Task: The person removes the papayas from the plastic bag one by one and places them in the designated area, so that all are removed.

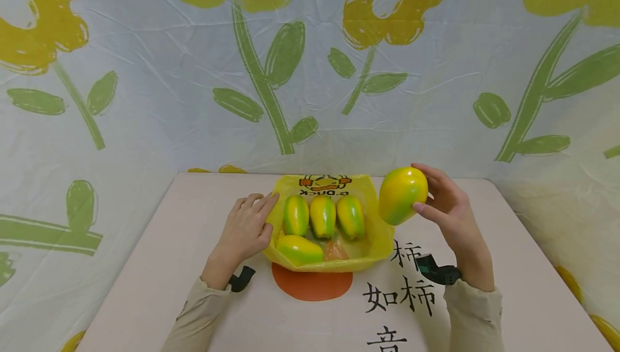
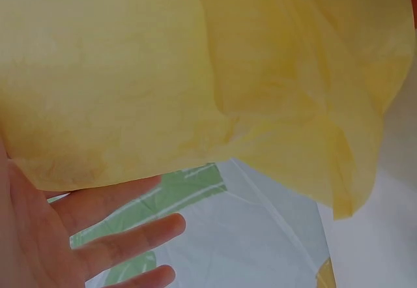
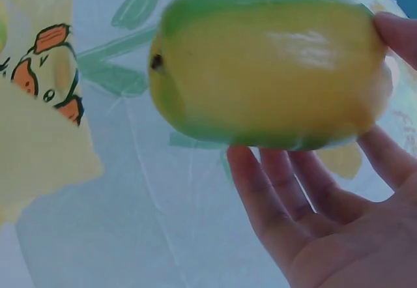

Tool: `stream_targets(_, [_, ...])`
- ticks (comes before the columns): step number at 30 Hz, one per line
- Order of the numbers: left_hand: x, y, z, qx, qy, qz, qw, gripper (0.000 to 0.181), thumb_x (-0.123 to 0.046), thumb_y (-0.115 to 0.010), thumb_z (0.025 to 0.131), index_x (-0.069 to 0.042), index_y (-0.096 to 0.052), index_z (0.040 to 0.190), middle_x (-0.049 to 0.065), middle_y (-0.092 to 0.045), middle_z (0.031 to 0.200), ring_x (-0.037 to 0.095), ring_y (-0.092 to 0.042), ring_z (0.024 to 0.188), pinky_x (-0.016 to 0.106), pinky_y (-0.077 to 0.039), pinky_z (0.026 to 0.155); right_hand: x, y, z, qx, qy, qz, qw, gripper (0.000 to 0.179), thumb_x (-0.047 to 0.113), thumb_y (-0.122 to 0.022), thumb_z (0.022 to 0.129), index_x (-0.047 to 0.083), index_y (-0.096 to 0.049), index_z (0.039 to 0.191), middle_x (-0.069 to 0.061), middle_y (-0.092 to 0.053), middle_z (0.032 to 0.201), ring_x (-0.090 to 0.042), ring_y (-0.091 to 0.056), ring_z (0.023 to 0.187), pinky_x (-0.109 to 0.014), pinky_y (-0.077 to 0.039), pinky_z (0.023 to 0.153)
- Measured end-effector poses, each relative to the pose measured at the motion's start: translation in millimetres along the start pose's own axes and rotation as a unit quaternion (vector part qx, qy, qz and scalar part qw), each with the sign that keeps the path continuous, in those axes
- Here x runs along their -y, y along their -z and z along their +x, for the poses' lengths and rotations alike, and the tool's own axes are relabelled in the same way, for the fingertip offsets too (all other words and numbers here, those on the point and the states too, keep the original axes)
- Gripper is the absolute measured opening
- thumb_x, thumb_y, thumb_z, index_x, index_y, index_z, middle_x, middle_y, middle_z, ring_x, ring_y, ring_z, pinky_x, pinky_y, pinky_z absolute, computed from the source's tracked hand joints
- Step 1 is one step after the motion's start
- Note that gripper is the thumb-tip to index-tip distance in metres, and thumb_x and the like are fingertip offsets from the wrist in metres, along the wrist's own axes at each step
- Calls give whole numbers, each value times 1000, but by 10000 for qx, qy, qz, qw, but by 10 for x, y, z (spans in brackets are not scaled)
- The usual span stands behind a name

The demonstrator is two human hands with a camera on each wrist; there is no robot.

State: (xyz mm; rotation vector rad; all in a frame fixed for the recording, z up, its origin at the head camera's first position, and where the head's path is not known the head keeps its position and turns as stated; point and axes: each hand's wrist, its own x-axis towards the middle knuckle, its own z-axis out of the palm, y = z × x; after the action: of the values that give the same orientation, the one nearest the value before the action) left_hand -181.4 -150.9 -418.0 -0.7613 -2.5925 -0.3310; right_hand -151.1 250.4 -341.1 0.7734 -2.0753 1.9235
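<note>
Beside the open yellow plastic bag [image 1: 380, 244], my left hand [image 1: 249, 223] rests at its left rim, index finger and thumb touching the edge. In the left wrist view the bag's wall [image 2: 117, 73] hides part of that hand, while several fingers [image 2: 133, 242] stretch out straight. My right hand [image 1: 452, 215] grips a glossy yellow-green papaya [image 1: 403, 196] in the air, just right of the bag's rim. The right wrist view shows this papaya [image 3: 273, 66] between thumb and fingertips, its dark stem spot pointing left. Inside the bag, three papayas [image 1: 322, 216] stand in a row behind another papaya [image 1: 299, 250] lying sideways.
The bag lies on a pale table [image 1: 160, 271] printed with black characters [image 1: 399, 295] and an orange-red shape [image 1: 312, 284]. Flower-printed cloth [image 1: 194, 72] hangs behind and at both sides. A dark wrist mount [image 1: 436, 270] sits below each hand.
</note>
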Motion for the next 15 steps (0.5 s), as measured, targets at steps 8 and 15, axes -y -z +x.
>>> stream_targets(8, [-2, 3, -8, -15, -20, 3, 10000, 56, -12, -47, 84, -4, -57, 138, 14, -61, 134, 36, -55, 117, 52, -42, 98, -214, 153, 14, -449, -132, 276, 9985, 55, -9, -48, 96, 3, -42, 149, -10, -56, 134, -21, -57, 109, -22, -49, 96])
stream_targets(15, [-7, 12, -4, -30, -24, 23, 10000, 56, -12, -45, 84, -4, -58, 138, 14, -62, 134, 36, -55, 117, 53, -43, 98, -548, 290, 40, -1022, -722, 648, 9900, 52, 2, -48, 101, 7, -37, 152, -8, -52, 133, -18, -56, 108, -20, -47, 96])
